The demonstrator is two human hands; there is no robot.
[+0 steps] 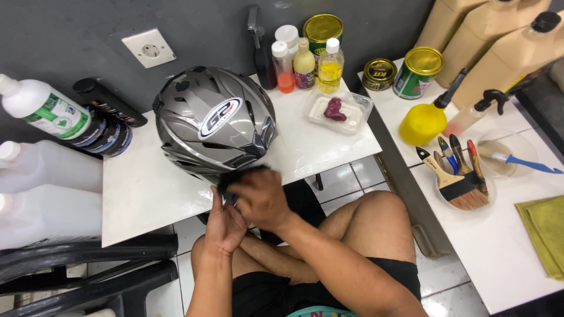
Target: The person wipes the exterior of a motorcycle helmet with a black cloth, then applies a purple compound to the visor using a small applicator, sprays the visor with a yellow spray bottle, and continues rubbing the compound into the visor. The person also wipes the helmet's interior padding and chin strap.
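The right hand [261, 198] is curled, fingers pressed together over a small dark pad or cloth [235, 179] at the lower front edge of a glossy grey motorcycle helmet [214, 120]. The left hand [225, 226] lies just beneath it, palm up, its fingers rising to the same dark piece; whether they pinch it cannot be told, since the right hand covers them. The one helmet sits on a white square table top [147, 188], near its front edge, above the person's bare knees.

Behind the helmet, along the grey wall, stand four small bottles: one with red liquid [284, 67], one pale cream [304, 63], one yellow [330, 66] and one white-capped behind them [288, 36], beside a gold-lidded green tin [322, 29] and a dark spray trigger bottle [262, 50]. A clear shallow tray [355, 114] holds a maroon lump [335, 109].

At the left lie three large white plastic bottles [44, 108], one with a green label.

On the second white table [499, 258] at the right are two more gold-lidded tins [418, 71], a yellow spray bottle [424, 122], three tan jugs [505, 56], a clear bowl of several brushes [461, 185], a blue-handled tool [526, 162] and a folded yellow-green cloth [546, 232].
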